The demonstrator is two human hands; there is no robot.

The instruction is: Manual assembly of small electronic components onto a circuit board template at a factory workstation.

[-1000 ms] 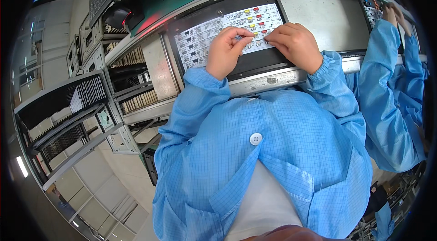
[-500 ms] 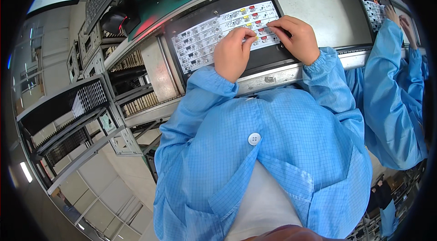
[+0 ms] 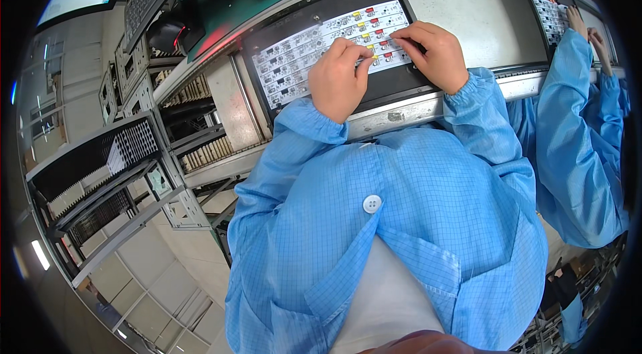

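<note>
Though we cannot tell whether our left hand [image 3: 339, 80] pinches a yellow part [image 3: 374, 60], our right hand [image 3: 438, 56] — thumb and forefinger parted — could, by brushing, tilt a red part [image 3: 379, 32]

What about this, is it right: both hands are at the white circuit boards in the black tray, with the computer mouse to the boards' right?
Wrong side: the head view shows the computer mouse to the left of the white circuit boards. Otherwise correct: left hand and right hand are at those boards in the black tray.
</note>
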